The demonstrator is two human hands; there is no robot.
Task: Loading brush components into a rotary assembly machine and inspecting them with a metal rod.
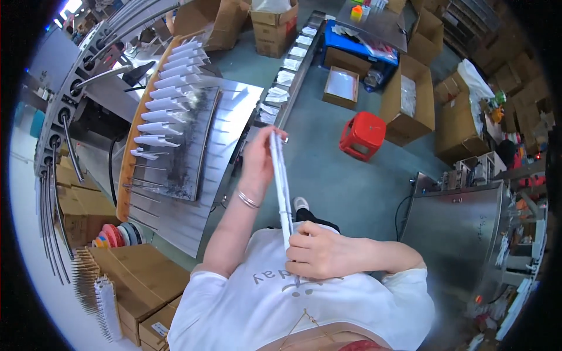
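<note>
A long, thin, white folded bundle (280, 181) stands upright in front of my chest, seen nearly edge-on; I cannot tell whether it is paper or cloth. Its far end is pinched by my left hand (260, 155), fingers closed at the top. Lower down, closer to my body, my right hand (316, 251) is closed around the near end, fingers curled over it. To the left, an orange-brown curved bar (139, 126) carries a row of metal pins, with white folded pieces (167, 105) on the far ones. Several near pins (143, 202) are bare.
A steel table (231, 105) lies under the bar. Beyond it runs a narrow conveyor (301, 64) carrying white packets. A red stool (363, 136) stands ahead right, near open cardboard boxes (407, 117). At right is a metal cabinet (453, 228); at lower left are closed cartons (140, 275).
</note>
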